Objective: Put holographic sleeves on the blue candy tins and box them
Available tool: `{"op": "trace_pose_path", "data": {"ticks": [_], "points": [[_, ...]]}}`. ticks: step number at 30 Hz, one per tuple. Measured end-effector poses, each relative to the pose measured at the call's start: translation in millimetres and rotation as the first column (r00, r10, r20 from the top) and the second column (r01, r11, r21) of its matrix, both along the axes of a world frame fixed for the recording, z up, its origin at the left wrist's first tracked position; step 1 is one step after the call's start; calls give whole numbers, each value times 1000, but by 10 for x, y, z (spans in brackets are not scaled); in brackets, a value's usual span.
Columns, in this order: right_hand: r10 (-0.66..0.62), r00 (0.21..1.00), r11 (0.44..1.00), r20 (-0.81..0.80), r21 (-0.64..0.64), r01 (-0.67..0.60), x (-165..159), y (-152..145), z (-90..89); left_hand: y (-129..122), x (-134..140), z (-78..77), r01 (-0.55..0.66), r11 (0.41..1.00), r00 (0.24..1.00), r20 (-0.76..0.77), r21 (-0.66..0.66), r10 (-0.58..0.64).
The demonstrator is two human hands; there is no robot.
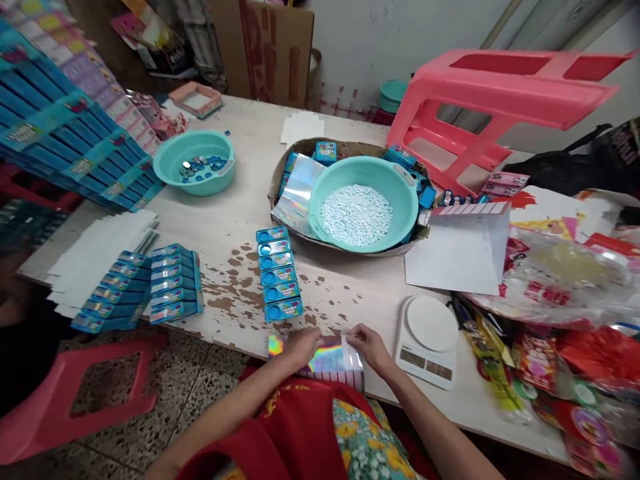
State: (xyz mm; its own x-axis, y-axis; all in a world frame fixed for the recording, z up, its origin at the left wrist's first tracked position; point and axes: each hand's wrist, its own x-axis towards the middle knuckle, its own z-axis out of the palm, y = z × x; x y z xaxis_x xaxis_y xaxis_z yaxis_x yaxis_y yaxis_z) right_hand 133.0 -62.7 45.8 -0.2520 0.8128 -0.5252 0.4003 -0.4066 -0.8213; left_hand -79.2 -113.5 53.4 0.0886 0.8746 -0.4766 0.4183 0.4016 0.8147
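A shiny rainbow-foil card sheet (327,360) lies at the table's front edge, close against the red apron. My left hand (301,348) rests over its left part, fingers curled down onto it. At the sheet's upper right corner, my right hand (369,344) pinches the edge between thumb and fingers. Just beyond the hands stands a row of small blue candy boxes (279,275), each with a round hole at one end. Behind, a turquoise basin (407,200) of small white candies sits on a cardboard tray (300,233) holding more blue boxes.
A white kitchen scale (427,340) stands right of my hands. Two groups of blue boxes (175,283) and white card sheets (95,253) are at the left. Another basin (197,143) holds blue pieces. A pink stool (460,100) lies tipped at the back; wrapped sweets (537,360) crowd the right.
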Motion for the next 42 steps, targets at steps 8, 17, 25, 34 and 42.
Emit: {"op": "trace_pose_path", "data": {"ticks": [8,17,25,34,42], "points": [[12,992,1000,-123,22,-10,-348,-109,-141,-90,-342,156,342,940,835,-466,20,-293],[23,1000,990,-9,139,-21,-383,-128,-58,74,-317,-24,379,919,881,-347,113,-321],[110,795,654,596,559,-509,-464,-265,7,265,-103,-193,329,942,910,-288,62,-299],[234,621,463,748,476,-748,-485,-576,-126,265,-98,-272,279,960,910,-318,0,-265],[266,732,629,627,463,-625,-447,-284,348,281,-37,-274,208,978,934,-298,12,-195]]}}
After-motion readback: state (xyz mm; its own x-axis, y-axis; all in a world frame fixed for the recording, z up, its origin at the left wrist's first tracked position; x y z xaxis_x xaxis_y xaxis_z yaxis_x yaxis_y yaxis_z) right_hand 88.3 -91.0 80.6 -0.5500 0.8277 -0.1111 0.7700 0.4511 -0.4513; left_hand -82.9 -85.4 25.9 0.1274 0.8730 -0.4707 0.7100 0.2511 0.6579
